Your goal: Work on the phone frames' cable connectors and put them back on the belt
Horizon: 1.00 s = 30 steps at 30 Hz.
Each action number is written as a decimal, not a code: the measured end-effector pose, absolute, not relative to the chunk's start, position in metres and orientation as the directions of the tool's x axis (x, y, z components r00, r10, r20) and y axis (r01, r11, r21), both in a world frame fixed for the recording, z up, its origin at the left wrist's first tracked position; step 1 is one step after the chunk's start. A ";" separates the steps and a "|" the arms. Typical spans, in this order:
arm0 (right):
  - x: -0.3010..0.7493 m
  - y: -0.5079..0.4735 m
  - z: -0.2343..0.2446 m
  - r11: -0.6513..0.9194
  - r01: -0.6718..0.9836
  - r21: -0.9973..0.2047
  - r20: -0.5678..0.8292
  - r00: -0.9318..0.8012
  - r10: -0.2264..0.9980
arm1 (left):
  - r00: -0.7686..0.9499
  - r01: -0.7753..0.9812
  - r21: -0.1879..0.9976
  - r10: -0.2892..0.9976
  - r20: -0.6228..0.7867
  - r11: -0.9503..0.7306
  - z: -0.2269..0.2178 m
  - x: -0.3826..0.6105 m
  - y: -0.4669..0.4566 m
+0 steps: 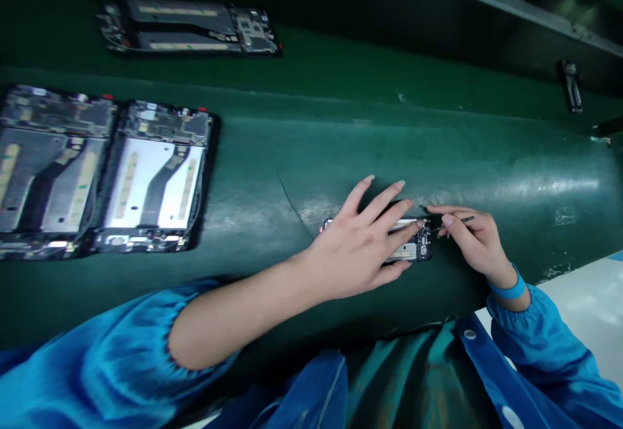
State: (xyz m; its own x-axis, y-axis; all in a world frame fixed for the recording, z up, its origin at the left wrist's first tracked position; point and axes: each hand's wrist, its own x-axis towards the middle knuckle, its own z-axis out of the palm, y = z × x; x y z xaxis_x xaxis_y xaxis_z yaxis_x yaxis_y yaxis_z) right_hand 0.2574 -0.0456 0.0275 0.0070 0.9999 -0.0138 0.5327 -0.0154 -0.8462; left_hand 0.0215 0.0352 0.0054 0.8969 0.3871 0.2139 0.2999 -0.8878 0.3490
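An opened phone lies flat on the green mat, its inner parts facing up. Across it rests my left hand, fingers spread and laid over the phone, hiding most of its middle. A pair of thin dark tweezers or a similar slim tool is pinched between the thumb and fingers of my right hand; its exact kind does not show. The tool's tip reaches the right end of the phone, close to the left fingertips. What the tip touches is too small to make out.
Two opened phones lie side by side at the left, and another opened phone lies farther back. A small dark part sits at the far right. The green mat runs beneath, with a metal rail along the back.
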 end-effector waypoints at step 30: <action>0.301 -0.062 0.048 -0.215 -0.016 -0.976 -0.202 0.422 0.884 | 0.924 0.190 0.183 0.239 0.298 -0.965 0.002 0.017 0.051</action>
